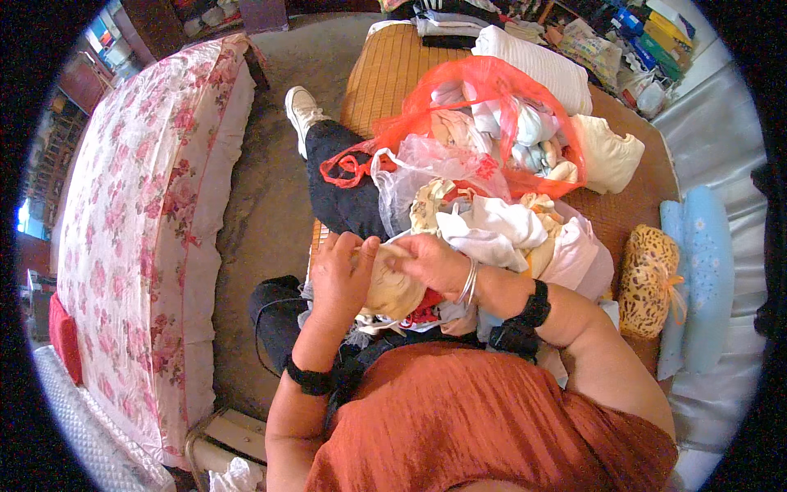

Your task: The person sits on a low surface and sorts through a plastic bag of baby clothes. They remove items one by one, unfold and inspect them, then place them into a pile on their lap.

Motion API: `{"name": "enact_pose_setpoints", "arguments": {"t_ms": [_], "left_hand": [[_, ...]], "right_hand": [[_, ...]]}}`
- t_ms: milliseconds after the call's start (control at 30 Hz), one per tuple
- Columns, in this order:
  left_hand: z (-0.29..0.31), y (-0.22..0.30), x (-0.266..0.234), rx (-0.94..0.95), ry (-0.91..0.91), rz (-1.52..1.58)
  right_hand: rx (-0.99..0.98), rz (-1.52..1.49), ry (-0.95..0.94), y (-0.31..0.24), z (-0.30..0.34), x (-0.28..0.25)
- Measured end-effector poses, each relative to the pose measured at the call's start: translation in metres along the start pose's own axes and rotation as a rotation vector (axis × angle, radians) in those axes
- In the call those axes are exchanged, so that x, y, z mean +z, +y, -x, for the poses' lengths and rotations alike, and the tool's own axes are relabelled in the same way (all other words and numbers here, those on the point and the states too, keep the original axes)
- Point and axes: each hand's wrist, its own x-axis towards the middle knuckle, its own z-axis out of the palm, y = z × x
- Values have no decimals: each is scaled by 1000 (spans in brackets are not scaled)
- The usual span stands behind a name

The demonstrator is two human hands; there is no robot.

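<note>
A pale yellow piece of cloth (392,292) hangs between my hands above my lap; its exact kind of garment is unclear. My left hand (338,271) pinches its upper left edge, thumb and fingers closed. On the other side, my right hand (436,266) grips the upper right edge, a silvery bangle at its wrist. Just beyond lies a heap of small clothes, with a white garment (492,231) on top and a pale pink one (578,261) at the right. Red and white fabric (426,310) shows beneath the held cloth.
A red plastic bag (410,107) full of clothes lies open on the woven mat (373,70), a clear plastic bag (402,176) against it. At the right are a leopard-print bundle (649,283) and a blue roll (707,279). A flower-patterned bed (131,238) stands across the floor gap.
</note>
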Motion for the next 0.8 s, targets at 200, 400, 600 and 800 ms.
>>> {"name": "enact_pose_setpoints", "arguments": {"t_ms": [200, 400, 600, 800], "left_hand": [[-7, -3, -12, -609, -393, 861], [-1, -20, 2, -728, -431, 1258], [6, -40, 5, -690, -416, 1633], [8, -39, 18, -800, -419, 1691]], "right_hand": [[-272, 482, 242, -11, 6, -23], [-175, 257, 303, -9, 13, -28], [-245, 205, 564, -22, 3, -53], [-249, 326, 479, -38, -2, -74]]}}
